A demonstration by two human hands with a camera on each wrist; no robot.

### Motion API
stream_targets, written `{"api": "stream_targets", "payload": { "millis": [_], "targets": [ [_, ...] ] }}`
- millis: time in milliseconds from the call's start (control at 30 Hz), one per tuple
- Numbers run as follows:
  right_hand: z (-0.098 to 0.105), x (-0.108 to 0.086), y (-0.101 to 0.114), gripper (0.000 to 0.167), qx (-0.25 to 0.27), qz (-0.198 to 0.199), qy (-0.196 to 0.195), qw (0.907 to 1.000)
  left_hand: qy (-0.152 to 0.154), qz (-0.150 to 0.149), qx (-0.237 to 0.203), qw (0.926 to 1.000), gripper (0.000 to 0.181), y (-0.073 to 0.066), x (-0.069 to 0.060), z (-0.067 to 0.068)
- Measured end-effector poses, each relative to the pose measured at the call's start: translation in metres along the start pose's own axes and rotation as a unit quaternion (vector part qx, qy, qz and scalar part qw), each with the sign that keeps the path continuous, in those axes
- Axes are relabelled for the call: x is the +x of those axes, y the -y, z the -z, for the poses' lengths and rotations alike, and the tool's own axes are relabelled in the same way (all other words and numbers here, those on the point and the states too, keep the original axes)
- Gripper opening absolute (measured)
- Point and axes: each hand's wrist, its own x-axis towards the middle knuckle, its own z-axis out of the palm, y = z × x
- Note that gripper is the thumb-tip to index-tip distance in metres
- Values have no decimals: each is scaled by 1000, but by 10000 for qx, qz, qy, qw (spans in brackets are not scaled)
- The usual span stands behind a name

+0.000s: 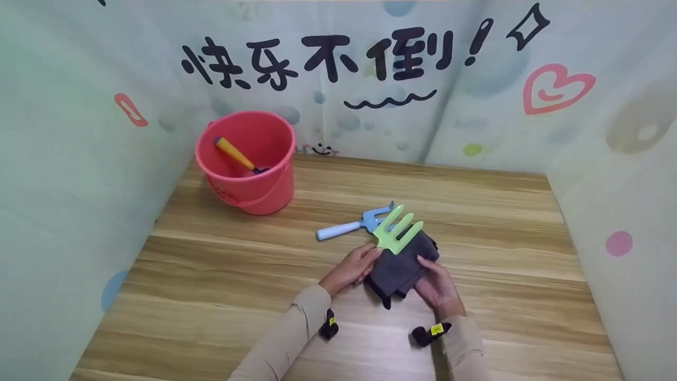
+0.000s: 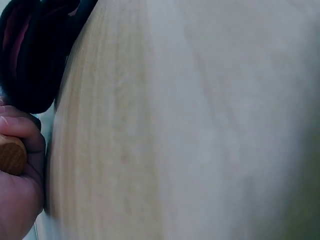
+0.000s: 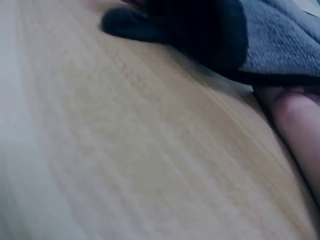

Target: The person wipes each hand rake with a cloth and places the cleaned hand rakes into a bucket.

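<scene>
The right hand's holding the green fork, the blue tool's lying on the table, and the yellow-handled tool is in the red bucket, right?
Not quite: the left hand holds the green fork, as the head view shows; the right hand holds the grey fabric. The rest is right.

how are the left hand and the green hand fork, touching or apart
Touching. The left wrist view shows the left hand curled round a wooden handle; the head view shows the green hand fork extending from that grip.
</scene>
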Motion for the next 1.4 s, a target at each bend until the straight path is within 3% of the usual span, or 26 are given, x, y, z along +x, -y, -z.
{"api": "stream_targets", "payload": {
  "millis": [233,467,833,1033,1200,1400],
  "targets": [
    [3,-2,3,42,688,525,290,9958,147,-77,155,9997,38,1,1,-1],
    [6,-6,6,41,1279,814,408,9876,264,-123,350,9990,38,1,1,-1],
    [5,-9,8,37,1765,1111,-165,9779,438,-95,99,9989,44,1,0,1],
    [5,-5,7,41,1542,723,187,9852,373,-109,-238,9990,43,2,0,3],
    [3,-2,5,42,905,-90,372,9952,292,-85,-589,9978,39,3,0,3],
    [2,-3,4,40,219,-924,450,9945,220,-30,-694,9973,36,3,0,3]
  ]
}}
